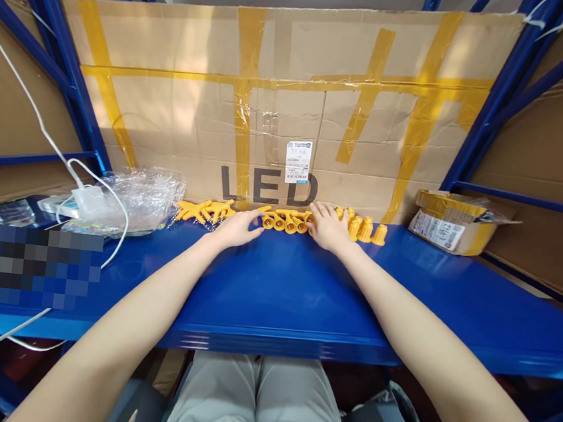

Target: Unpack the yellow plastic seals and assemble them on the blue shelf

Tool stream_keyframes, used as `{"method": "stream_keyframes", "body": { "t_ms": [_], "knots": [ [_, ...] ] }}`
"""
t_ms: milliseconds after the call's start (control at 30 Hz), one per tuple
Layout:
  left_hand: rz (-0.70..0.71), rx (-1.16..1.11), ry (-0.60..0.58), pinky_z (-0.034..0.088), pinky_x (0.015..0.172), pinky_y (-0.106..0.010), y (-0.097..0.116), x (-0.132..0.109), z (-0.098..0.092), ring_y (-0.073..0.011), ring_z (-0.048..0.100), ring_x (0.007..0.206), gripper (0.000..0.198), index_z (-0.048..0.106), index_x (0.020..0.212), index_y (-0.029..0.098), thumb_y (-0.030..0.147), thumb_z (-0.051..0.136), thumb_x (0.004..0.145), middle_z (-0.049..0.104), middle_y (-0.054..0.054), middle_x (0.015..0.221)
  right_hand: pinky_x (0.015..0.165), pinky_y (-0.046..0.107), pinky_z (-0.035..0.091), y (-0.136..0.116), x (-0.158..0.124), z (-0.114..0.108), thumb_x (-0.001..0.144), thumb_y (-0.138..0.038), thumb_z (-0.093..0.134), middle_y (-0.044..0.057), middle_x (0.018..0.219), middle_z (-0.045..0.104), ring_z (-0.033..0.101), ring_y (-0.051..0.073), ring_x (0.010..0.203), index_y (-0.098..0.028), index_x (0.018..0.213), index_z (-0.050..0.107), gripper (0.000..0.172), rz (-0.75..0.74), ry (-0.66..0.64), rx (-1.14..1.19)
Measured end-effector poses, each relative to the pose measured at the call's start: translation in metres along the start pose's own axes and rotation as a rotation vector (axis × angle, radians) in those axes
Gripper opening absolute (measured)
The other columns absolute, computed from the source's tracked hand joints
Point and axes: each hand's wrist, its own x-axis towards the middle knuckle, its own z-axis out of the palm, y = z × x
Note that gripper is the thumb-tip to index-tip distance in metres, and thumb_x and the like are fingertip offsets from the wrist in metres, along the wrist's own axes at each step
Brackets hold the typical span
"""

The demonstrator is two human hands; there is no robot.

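Observation:
Along the back of the blue shelf lie small yellow plastic parts. In the middle, several yellow tube-like pieces with flared round ends [290, 225] lie in a row, the ends facing me. My left hand [239, 228] rests at the row's left end, fingers stretched and thumb apart. At the right end, my right hand [328, 228] has its fingers spread over the pieces, seemingly touching them; its fingertips partly cover some. Left of my left hand is a pile of yellow branched pieces [195, 211] with small dark chains. Upright yellow bell-shaped caps [366, 229] stand just right of my right hand.
A blue metal shelf [283, 292] is the work surface, backed by a taped cardboard sheet [190, 121]. On the left lie clear plastic bags [142, 196], a white plug adapter [92, 202] and white cables. A small open cardboard box [453, 226] sits at the right.

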Motion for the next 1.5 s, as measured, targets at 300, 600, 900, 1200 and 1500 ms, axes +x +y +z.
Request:
{"method": "stream_keyframes", "body": {
  "t_ms": [300, 600, 900, 1200, 1500],
  "knots": [
    [-0.015, -0.001, -0.033, 0.050, 0.078, -0.031, 0.000, 0.001, 0.000, -0.0208, 0.066, 0.086, 0.039, 0.066, 0.111, 0.020, 0.042, 0.048, 0.084, 0.071, -0.005, 0.104, 0.098, 0.046, 0.039, 0.021, 0.000, -0.029, 0.084, -0.011, 0.049, 0.020, 0.127, 0.059, 0.052, 0.032, 0.121, -0.010, 0.131, 0.054, 0.047, 0.362, -0.269, -0.183],
    [-0.212, 0.172, 0.102, 0.049, 0.088, -0.033, -0.013, 0.004, -0.012, -0.0245, 0.064, 0.100, 0.029, 0.072, 0.100, 0.021, 0.022, 0.051, 0.081, 0.071, -0.007, 0.106, 0.077, 0.037, 0.049, 0.012, -0.002, -0.043, 0.088, -0.026, 0.057, 0.021, 0.107, 0.067, 0.067, 0.031, 0.095, -0.010, 0.128, 0.051, 0.043, 0.336, -0.391, 0.014],
    [-0.729, 0.343, 0.087, 0.037, 0.102, -0.054, -0.076, -0.012, -0.026, -0.0386, 0.044, 0.128, 0.040, 0.064, 0.120, 0.014, 0.016, 0.055, 0.080, 0.053, -0.022, 0.131, 0.049, 0.022, 0.040, -0.013, -0.010, -0.036, 0.081, -0.036, 0.070, -0.002, 0.064, 0.061, 0.056, 0.012, 0.051, -0.020, 0.096, 0.049, 0.030, 0.041, -0.447, 0.387],
    [-0.827, 0.185, 0.015, 0.038, 0.099, -0.053, -0.100, -0.018, -0.012, -0.0358, 0.051, 0.123, 0.037, 0.059, 0.115, 0.018, 0.017, 0.059, 0.077, 0.056, -0.019, 0.129, 0.049, 0.022, 0.039, -0.017, -0.012, -0.030, 0.080, -0.037, 0.069, 0.000, 0.074, 0.064, 0.059, 0.013, 0.059, -0.021, 0.089, 0.048, 0.028, -0.032, -0.513, 0.374],
    [-0.817, 0.091, 0.285, 0.039, 0.092, -0.055, -0.105, -0.013, -0.014, -0.0372, 0.057, 0.110, 0.027, 0.056, 0.102, 0.020, 0.014, 0.058, 0.076, 0.060, -0.018, 0.117, 0.053, 0.024, 0.040, -0.017, -0.012, -0.029, 0.077, -0.040, 0.069, -0.001, 0.072, 0.062, 0.059, 0.014, 0.064, -0.021, 0.080, 0.048, 0.028, -0.050, -0.530, 0.368]
  ]
}}
